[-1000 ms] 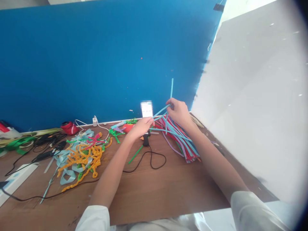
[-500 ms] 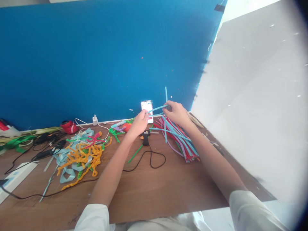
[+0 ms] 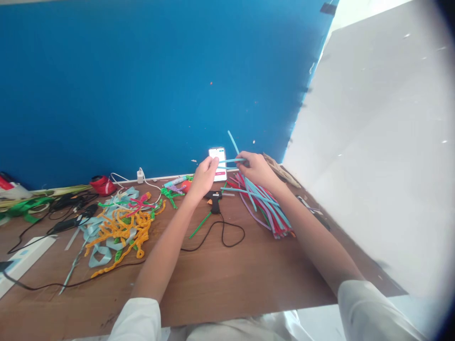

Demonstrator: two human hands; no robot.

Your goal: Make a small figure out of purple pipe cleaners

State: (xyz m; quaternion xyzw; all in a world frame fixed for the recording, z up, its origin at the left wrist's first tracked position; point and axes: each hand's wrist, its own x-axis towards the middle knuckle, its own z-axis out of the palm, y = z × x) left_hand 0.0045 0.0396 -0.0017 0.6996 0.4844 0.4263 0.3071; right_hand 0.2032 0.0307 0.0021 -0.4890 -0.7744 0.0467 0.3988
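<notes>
Light blue pipe cleaners (image 3: pixel 229 161) stretch between my two hands above the back of the table. My left hand (image 3: pixel 204 174) is closed on their left part, in front of the phone. At the right, my right hand (image 3: pixel 256 168) pinches them where another blue length crosses, one end sticking up and the other hanging down. Below my right hand lies a bundle of red, purple and blue pipe cleaners (image 3: pixel 272 208). A black glue gun (image 3: pixel 215 202) rests on the table under my left hand. The exact crossing point is hidden by my right fingers.
A lit phone (image 3: pixel 220 173) leans on the blue wall. Left on the brown table (image 3: pixel 227 279) lie orange twisted pipe cleaners (image 3: pixel 124 227), pale blue ribbon (image 3: pixel 99 255), a red roll (image 3: pixel 103 185) and a white power strip (image 3: pixel 26 260). The glue gun's black cord (image 3: pixel 204 241) loops across.
The crossing blue pipe cleaner has tilted, its upper end swinging left and its lower end right. My left hand has shifted slightly left. Both hands keep their hold.
</notes>
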